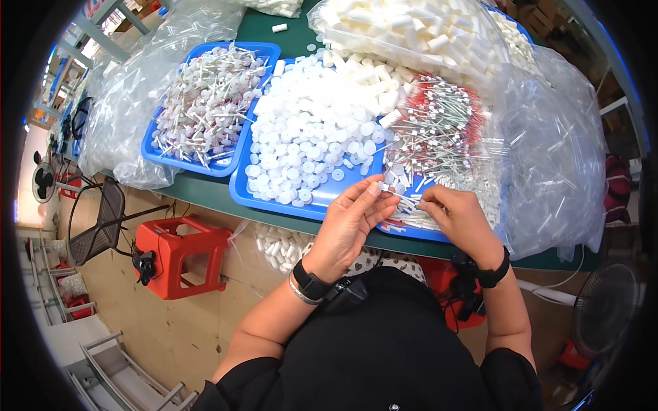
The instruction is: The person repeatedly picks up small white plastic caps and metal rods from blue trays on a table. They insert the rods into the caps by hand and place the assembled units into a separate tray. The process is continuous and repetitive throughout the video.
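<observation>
Above the near edge of the right blue tray, my left hand pinches a small white plastic piece between thumb and forefinger. A thin pale rod seems to run from that piece toward my right hand. The right fingertips are pinched together; what sits between them is too small to make out. Under and beyond both hands lie many thin metal pins with white ends and red tips, and short white sticks. The middle blue tray, left of my left hand, holds translucent round discs and white tubes.
A third blue tray at left is heaped with put-together pin pieces. A clear bag of white tubes stands at the back. Plastic bags lie left and right. A red stool stands on the floor, a fan at right.
</observation>
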Demonstrator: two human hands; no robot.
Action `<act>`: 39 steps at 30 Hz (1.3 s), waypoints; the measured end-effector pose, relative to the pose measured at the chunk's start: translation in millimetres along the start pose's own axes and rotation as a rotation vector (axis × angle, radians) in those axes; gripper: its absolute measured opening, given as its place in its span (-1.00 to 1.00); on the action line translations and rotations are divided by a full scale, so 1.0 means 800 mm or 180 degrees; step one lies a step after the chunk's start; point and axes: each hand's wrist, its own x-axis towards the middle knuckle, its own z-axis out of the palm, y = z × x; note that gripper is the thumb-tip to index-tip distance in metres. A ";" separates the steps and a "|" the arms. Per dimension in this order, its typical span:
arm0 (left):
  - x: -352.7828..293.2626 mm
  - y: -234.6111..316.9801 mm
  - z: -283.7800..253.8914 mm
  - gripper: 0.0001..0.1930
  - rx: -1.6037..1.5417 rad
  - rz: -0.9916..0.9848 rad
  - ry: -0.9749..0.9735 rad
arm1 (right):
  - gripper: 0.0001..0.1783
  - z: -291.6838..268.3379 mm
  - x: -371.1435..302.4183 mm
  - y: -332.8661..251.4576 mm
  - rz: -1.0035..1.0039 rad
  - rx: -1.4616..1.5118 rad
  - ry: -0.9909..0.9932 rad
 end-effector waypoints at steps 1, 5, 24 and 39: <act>0.000 0.000 0.001 -0.66 0.0005 0.0007 -0.0015 | -0.89 -0.001 -0.001 -0.005 -0.0043 0.0033 0.0035; 0.001 -0.003 0.004 -0.68 0.0052 0.0051 -0.0048 | -0.90 -0.005 -0.003 -0.018 -0.0104 0.0081 0.0145; -0.006 -0.012 -0.004 -0.66 0.0416 -0.0006 -0.0425 | -0.73 0.024 0.002 -0.020 -0.0425 0.0769 0.0244; -0.010 0.004 -0.009 -0.66 0.1120 0.0262 -0.0358 | -0.64 0.015 0.007 -0.026 0.1516 0.3458 -0.0712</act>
